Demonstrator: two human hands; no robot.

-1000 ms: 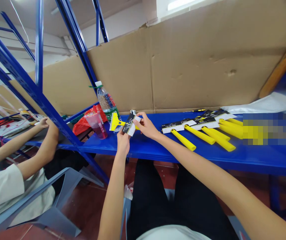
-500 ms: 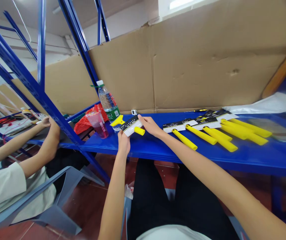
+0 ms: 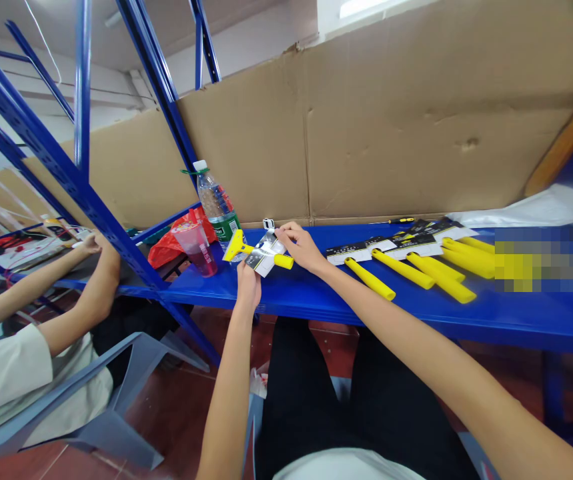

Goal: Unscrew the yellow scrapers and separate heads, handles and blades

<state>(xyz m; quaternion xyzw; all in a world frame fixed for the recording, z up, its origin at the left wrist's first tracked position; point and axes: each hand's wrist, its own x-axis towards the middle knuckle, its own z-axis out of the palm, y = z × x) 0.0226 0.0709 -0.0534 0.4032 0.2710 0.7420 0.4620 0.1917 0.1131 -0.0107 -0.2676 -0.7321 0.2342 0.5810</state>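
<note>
Left hand grips the card at its near left corner, right hand pinches its far right, and the yellow scraper sits with it above the table, where uneven pulling could crease card or drop scraper.

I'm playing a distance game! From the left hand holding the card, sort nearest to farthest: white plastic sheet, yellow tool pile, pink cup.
From the left hand:
1. Pink cup: left of it.
2. Yellow tool pile: right of it.
3. White plastic sheet: far right, at back.
</note>
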